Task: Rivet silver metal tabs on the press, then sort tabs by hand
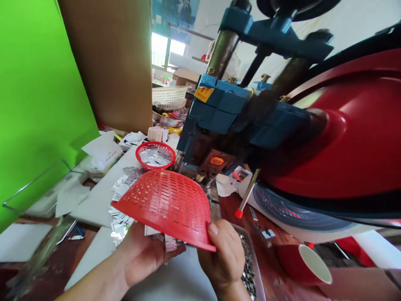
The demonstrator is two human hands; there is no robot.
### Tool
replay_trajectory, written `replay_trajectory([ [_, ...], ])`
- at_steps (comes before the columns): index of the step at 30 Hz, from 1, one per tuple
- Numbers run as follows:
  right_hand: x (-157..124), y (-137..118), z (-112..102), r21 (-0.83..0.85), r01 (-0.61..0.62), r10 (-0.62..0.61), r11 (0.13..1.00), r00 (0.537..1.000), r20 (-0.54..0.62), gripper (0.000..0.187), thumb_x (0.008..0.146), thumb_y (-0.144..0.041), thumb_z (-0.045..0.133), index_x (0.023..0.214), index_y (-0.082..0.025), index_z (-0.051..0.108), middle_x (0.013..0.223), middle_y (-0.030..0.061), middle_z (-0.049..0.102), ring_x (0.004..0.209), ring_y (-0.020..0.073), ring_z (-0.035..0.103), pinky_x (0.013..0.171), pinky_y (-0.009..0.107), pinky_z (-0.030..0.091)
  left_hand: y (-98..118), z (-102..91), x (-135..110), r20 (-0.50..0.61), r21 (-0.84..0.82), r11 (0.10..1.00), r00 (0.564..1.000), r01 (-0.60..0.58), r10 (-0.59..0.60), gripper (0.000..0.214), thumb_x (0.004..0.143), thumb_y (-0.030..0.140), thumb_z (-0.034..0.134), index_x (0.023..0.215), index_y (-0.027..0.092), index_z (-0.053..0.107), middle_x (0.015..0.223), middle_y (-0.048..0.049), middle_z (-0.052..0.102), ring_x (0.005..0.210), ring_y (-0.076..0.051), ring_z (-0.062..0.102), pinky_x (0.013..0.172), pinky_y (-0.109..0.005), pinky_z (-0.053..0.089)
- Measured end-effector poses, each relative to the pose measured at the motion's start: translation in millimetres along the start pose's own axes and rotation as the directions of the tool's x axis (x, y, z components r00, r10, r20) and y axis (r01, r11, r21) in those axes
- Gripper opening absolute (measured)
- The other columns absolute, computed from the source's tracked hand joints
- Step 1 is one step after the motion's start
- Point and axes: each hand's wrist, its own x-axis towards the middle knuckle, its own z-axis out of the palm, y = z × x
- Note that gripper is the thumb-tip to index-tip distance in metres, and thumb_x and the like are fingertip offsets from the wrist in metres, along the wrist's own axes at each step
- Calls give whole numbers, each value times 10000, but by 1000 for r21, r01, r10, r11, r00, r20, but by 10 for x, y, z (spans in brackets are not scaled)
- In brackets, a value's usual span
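So we're holding a red basket (pixel 175 198) right in front of us, tilted over, with its mouth facing down and toward us and its outer wall showing on top. The long line of its rim is slanting from far left to near right, and both hands are lining up along that edge. Our right hand (pixel 224 253) is the one definitely on it, pinching the near right end of the rim with the thumb lying on the outer side. Our left hand (pixel 140 255) is sitting just under the rim, left of the right one, with some white pieces (pixel 152 230) poking out between it and the basket. We can't tell if those fingers are spread or closing on the pieces, since the rim is hiding them. As for looks, the basket is bright red, thin shiny plastic, with rows of little slots all over. A loose pile of cards (pixel 120 213) is lying to its left, and a small round basket (pixel 156 143) is standing just beyond its far side.
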Motion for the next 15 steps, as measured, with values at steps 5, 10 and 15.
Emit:
replay_trajectory([
  [5,40,84,32,11,51,-51,999,998,-49,548,827,-49,569,1349,-156,442,629,-9,484,586,129,415,525,260,384,90,4,41,19,-59,997,999,43,-42,407,889,314,404,1221,94,491,986,-174,699,896,-334,681,784,-528,521],
  [10,93,151,69,-72,72,-80,995,990,-115,527,805,-50,603,1301,-176,477,656,-14,498,572,115,443,530,260,398,119,-134,102,115,-30,996,990,82,-78,358,860,342,475,1067,75,595,921,-182,712,917,-341,675,834,-527,502],
  [15,58,249,51,-110,-129,102,985,968,-228,387,793,-153,646,1159,-225,541,698,-8,536,573,120,502,522,266,428,171,-256,67,261,-71,992,961,108,-86,418,845,413,501,1071,84,624,980,-182,708,913,-312,675,846,-472,503],
])
